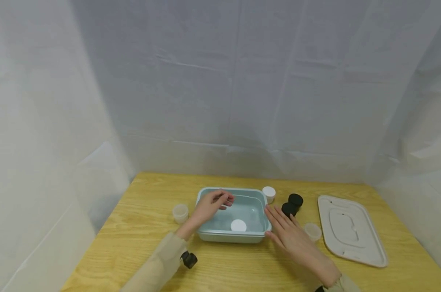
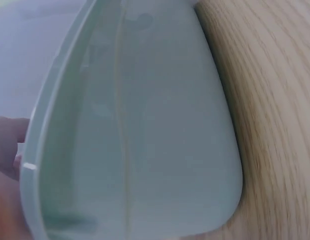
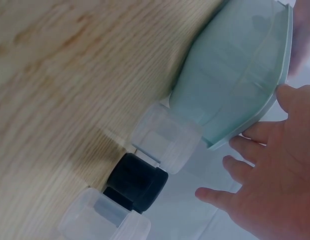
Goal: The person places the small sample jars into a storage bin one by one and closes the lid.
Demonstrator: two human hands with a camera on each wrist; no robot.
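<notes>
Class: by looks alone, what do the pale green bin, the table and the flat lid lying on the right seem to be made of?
Pale green bin: likely plastic, smooth with a soft sheen, thin moulded rim.
Table: wood or wood-look laminate; yellow with visible grain lines, matt to satin.
Flat lid: off-white and matt, with pressed ridges; possibly moulded fibre or plastic, hard to tell.

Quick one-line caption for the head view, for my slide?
Left hand over the pale green tub, right hand open beside it, a white cap lying inside.
</notes>
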